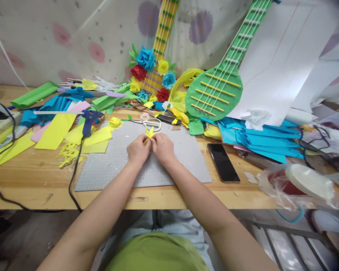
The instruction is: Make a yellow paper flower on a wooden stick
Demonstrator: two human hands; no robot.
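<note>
Both hands meet over the grey cutting mat (pixel 101 173), pinching a small yellow paper flower (pixel 150 132) whose pointed petals spread upward. My left hand (pixel 138 149) holds it from the left, fingertips closed at its base. From the other side my right hand (pixel 163 147) grips the same base, thumb and fingers together. Just beyond the fingers lie white-handled scissors (pixel 154 123) and a black cutter knife (pixel 169 119). A finished-looking yellow paper rose (pixel 115 122) rests at the mat's upper left corner.
A blue glue gun (pixel 88 122) with its cord lies on yellow paper pieces (pixel 56 130) at left. A phone (pixel 223 162) is right of the mat. Behind stand a green paper instrument (pixel 214 92) and a yellow one (pixel 164 37) with flowers. Blue crepe paper (pixel 260 137) is stacked at right.
</note>
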